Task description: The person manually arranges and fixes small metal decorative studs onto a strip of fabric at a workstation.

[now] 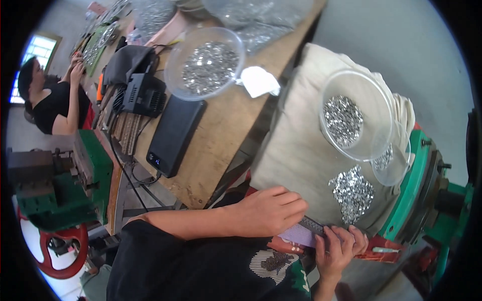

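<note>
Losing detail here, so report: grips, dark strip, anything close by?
Left grip curled at dark strip's left end; right grip at its right end. Purple piece alongside strip. Shiny pile on cloth, beyond right grip.

A wide fisheye camera, the left of two worn side by side on the person's head, looks down over the black shirt [175, 261] at bottom centre. The left hand [278, 211] and right hand [335, 257] are close, right of lower centre; the plywood workbench [226, 125] slants through upper centre; a co-worker [63, 108] sits farther off, upper left.
</note>
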The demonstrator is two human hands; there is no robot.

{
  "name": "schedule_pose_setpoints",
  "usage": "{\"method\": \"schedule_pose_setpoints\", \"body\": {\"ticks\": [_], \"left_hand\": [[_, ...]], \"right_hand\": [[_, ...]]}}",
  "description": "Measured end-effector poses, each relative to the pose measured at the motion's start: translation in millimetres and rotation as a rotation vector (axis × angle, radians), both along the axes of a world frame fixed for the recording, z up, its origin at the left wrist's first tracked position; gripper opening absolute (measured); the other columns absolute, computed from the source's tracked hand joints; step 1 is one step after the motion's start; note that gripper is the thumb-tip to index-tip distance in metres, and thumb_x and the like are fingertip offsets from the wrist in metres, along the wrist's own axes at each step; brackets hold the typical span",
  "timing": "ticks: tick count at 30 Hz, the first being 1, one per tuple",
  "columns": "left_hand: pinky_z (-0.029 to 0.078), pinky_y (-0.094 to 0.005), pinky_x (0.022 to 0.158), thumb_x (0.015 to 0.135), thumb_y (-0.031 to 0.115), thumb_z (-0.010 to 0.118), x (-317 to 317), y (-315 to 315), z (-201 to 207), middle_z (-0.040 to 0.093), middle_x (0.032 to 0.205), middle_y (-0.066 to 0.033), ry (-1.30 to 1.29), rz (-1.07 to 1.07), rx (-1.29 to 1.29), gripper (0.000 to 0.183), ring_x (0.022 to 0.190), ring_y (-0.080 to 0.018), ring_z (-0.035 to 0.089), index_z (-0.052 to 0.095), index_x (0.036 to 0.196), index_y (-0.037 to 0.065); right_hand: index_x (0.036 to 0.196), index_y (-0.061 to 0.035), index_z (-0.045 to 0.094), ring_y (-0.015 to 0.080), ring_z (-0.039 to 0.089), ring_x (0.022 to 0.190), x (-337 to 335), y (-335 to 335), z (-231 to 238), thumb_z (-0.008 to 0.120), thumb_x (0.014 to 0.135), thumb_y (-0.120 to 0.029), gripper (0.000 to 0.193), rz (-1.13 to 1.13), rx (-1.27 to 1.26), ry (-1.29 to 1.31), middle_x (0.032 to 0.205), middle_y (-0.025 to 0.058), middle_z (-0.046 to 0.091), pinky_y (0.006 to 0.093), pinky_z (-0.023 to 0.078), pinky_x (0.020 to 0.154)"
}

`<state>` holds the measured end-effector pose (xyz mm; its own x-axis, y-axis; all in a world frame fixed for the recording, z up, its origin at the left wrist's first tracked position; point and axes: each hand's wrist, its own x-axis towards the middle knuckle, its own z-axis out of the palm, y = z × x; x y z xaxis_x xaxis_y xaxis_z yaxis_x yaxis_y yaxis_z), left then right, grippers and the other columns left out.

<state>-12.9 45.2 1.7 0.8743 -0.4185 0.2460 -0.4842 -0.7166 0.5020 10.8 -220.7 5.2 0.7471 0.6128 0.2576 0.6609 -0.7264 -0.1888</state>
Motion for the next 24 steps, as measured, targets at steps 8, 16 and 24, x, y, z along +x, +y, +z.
{"method": "schedule_pose_setpoints", "body": {"ticks": [8, 16, 24], "left_hand": [[0.046, -0.0307, 0.080, 0.078, 0.017, 0.062, 11, 6, -2, 0.058, 0.096, -0.0039, -0.031, 0.038, 0.014, 0.019, 0.093, -0.0187, 0.058, 0.064, 0.092, 0.005], [0.047, -0.0324, 0.082, 0.082, 0.020, 0.072, 19, 18, 38, 0.060, 0.102, -0.0034, 0.104, -0.013, -0.015, 0.027, 0.094, -0.0197, 0.061, 0.065, 0.105, 0.007], [0.049, -0.0319, 0.078, 0.081, 0.020, 0.074, 33, 26, 52, 0.063, 0.104, -0.0030, 0.042, 0.000, -0.011, 0.030, 0.091, -0.0192, 0.063, 0.067, 0.108, 0.008]], "right_hand": [[0.094, -0.0168, 0.076, 0.0263, 0.053, 0.113, 29, 16, 18, 0.084, 0.071, -0.028, 0.026, 0.018, 0.050, 0.196, 0.104, -0.0027, 0.066, 0.0478, 0.033, 0.101], [0.092, -0.0090, 0.076, 0.0240, 0.063, 0.083, 92, 31, 69, 0.085, 0.067, -0.009, 0.027, -0.013, 0.310, 0.156, 0.090, 0.0043, 0.068, 0.0356, 0.046, 0.075], [0.094, -0.0056, 0.075, 0.0257, 0.067, 0.082, 172, 54, 80, 0.080, 0.075, -0.005, 0.020, -0.044, 0.187, -0.041, 0.086, 0.0092, 0.069, 0.0378, 0.052, 0.073]]}}
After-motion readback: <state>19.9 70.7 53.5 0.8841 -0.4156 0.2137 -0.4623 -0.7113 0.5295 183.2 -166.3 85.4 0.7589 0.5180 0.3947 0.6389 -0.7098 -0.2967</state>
